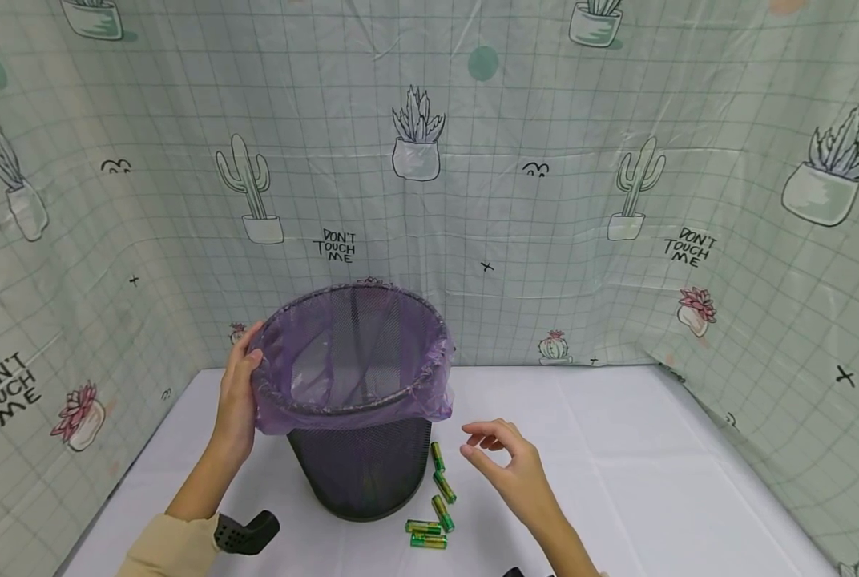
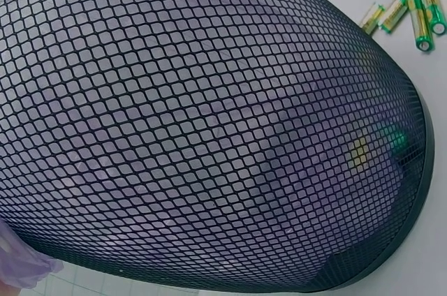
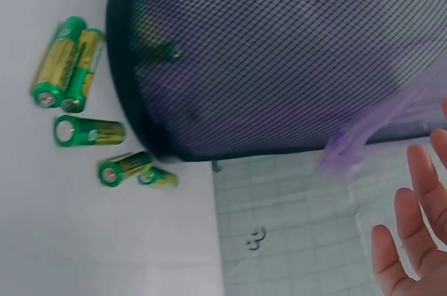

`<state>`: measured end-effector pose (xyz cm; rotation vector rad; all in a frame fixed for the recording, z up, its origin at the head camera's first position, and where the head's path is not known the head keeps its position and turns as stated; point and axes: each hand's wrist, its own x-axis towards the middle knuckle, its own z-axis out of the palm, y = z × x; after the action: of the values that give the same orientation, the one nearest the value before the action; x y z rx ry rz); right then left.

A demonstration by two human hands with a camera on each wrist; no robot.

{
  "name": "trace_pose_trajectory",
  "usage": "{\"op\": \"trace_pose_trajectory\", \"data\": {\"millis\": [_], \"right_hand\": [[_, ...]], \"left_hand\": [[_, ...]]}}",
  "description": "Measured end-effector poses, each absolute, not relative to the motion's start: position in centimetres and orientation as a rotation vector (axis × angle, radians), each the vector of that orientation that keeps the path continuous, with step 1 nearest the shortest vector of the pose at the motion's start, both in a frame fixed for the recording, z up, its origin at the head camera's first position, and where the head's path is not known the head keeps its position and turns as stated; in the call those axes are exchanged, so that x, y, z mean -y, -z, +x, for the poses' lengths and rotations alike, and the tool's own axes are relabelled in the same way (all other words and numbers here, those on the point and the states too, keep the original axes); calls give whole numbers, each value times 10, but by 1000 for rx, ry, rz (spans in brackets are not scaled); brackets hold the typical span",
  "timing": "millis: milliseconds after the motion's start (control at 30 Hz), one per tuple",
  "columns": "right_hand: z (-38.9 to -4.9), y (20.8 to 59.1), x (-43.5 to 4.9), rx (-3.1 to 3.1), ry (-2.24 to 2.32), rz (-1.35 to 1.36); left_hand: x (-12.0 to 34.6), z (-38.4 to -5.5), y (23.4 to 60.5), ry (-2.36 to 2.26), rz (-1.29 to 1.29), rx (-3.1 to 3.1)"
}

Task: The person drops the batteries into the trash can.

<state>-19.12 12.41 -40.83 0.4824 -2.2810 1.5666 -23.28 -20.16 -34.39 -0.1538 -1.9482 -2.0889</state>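
Note:
A black wire-mesh waste bin point(image 1: 360, 473) stands on the table, lined with a purple plastic bag point(image 1: 435, 385) folded over its rim. My left hand point(image 1: 236, 401) grips the bin's rim on the left side, thumb over the bag. To the right of the bin, my right hand point(image 1: 512, 465) hovers with loosely bent fingers and nothing in them. Several green-and-gold batteries lie by the bin's base, among them a front battery point(image 1: 428, 542) and one nearer the bin point(image 1: 437, 457). Through the mesh, a green-and-yellow battery point(image 3: 167, 50) shows low inside the bin.
A white cloth covers the table point(image 1: 602, 481). Behind and on both sides hangs a pale gridded curtain point(image 1: 502, 208) printed with cacti and lettering. A black strap piece point(image 1: 248, 533) sits at the left wrist.

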Motion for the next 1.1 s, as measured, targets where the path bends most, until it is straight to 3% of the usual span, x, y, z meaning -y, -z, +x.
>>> {"op": "trace_pose_trajectory", "data": {"millis": [500, 1100], "right_hand": [[-202, 449, -127, 2464, -1625, 225], [-212, 472, -124, 2587, -1728, 156]], "left_hand": [[203, -232, 345, 2081, -162, 1940], [201, -234, 344, 2106, -164, 1900]]}}
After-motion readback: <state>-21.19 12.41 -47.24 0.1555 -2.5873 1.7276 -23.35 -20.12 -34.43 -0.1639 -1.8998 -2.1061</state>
